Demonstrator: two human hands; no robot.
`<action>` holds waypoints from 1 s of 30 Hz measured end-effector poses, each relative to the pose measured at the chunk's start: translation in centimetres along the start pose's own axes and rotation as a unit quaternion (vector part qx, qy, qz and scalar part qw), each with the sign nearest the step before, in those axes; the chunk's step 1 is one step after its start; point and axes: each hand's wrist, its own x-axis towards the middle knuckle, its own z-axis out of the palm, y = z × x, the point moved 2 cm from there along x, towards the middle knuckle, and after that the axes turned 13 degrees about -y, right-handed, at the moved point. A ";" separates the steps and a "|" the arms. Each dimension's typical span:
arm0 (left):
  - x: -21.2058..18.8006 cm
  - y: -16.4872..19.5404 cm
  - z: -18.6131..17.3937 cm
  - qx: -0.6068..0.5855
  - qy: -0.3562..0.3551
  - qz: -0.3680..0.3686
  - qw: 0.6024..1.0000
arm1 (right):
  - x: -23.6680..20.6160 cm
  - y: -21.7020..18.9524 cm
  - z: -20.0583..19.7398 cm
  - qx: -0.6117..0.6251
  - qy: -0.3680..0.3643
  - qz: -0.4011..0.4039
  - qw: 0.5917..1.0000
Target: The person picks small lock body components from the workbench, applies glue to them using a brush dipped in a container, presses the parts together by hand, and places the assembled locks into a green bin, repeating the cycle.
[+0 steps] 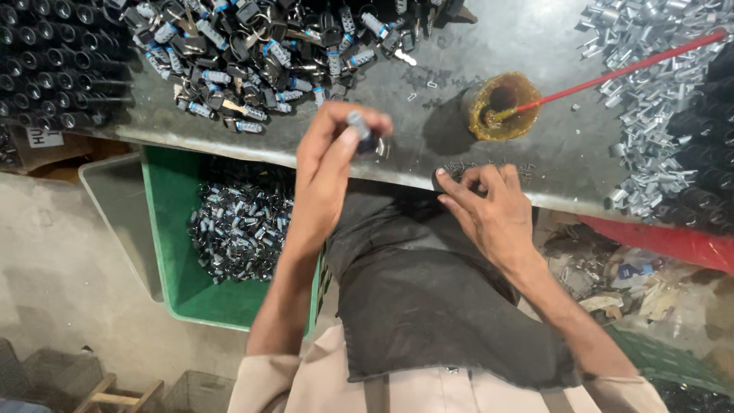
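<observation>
Holding a small lock cylinder [359, 126], left hand [330, 157]; right hand [489, 206] perhaps touching pins [459, 167].

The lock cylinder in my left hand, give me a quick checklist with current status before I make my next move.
1. Left hand grips the lock cylinder at its fingertips: ok.
2. Right hand on the small metal pins at the table edge: ok.
3. Pin actually pinched: cannot tell.
4. Grease pot upright, red stick in it: ok.
5. Green bin below the table edge, holding cylinders: ok.
</observation>
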 end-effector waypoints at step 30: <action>-4.4 -3.3 6.9 -0.218 -0.024 -0.209 0.953 | -0.2 1.7 -2.4 0.825 0.103 0.129 0.540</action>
